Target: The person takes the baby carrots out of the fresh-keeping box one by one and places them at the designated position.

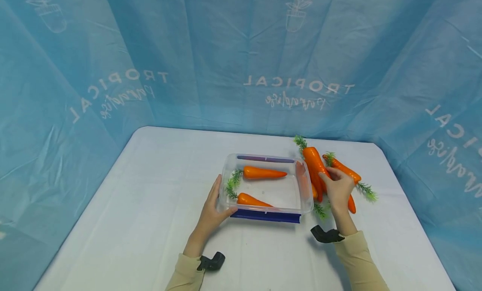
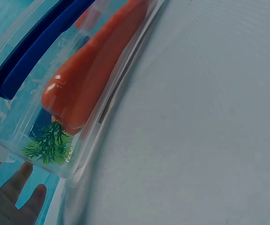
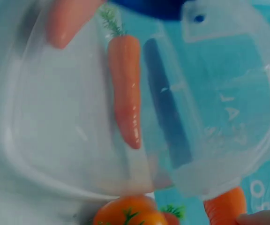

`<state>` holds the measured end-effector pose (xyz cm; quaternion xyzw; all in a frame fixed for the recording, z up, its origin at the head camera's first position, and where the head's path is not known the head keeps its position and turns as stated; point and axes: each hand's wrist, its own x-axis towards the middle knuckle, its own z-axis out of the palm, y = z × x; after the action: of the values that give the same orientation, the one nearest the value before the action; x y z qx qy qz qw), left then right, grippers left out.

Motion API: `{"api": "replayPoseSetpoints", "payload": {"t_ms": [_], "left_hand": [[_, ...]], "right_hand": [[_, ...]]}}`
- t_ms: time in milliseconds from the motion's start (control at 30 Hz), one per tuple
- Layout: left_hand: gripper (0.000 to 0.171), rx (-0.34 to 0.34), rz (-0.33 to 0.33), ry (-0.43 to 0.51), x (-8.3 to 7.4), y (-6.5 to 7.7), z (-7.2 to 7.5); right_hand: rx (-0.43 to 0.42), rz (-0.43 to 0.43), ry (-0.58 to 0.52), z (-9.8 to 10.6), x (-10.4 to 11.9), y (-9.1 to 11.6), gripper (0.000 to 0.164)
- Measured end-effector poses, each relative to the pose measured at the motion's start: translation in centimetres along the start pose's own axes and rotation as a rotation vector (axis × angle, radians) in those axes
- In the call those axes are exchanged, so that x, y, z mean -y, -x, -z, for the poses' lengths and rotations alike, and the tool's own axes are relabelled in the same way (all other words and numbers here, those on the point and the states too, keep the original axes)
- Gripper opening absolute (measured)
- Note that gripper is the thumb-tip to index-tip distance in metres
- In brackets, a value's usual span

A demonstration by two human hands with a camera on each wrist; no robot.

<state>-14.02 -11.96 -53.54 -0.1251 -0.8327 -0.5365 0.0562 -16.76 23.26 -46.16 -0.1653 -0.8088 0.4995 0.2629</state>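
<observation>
A clear plastic box (image 1: 272, 203) with blue latches stands on the table, with two carrots inside, one toward the back (image 1: 263, 173) and one along the front wall (image 1: 252, 200). Both have green leafy tops at the left end. My left hand (image 1: 211, 213) rests against the box's left side, its thumb at the front rim and its other fingers spread along the wall. To the right of the box, my right hand (image 1: 339, 188) pinches a carrot (image 1: 315, 159) at the pile. In the right wrist view a fingertip (image 3: 261, 218) touches that carrot (image 3: 224, 206).
Several more carrots lie piled against the box's right side, including one (image 1: 344, 168) at the far right with leaves toward the table's right edge. The white table (image 1: 169, 169) is bordered by blue printed curtains (image 1: 226, 73) at the back and sides.
</observation>
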Motion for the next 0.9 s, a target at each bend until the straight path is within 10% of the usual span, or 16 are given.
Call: {"api": "replayPoseSetpoints", "payload": {"t_ms": [900], "left_hand": [[0.102,0.009,0.000,0.018,0.0,0.0,0.0]], "right_hand": [[0.051,-0.002,0.078,-1.3,-2.9,0.9,0.029]]}}
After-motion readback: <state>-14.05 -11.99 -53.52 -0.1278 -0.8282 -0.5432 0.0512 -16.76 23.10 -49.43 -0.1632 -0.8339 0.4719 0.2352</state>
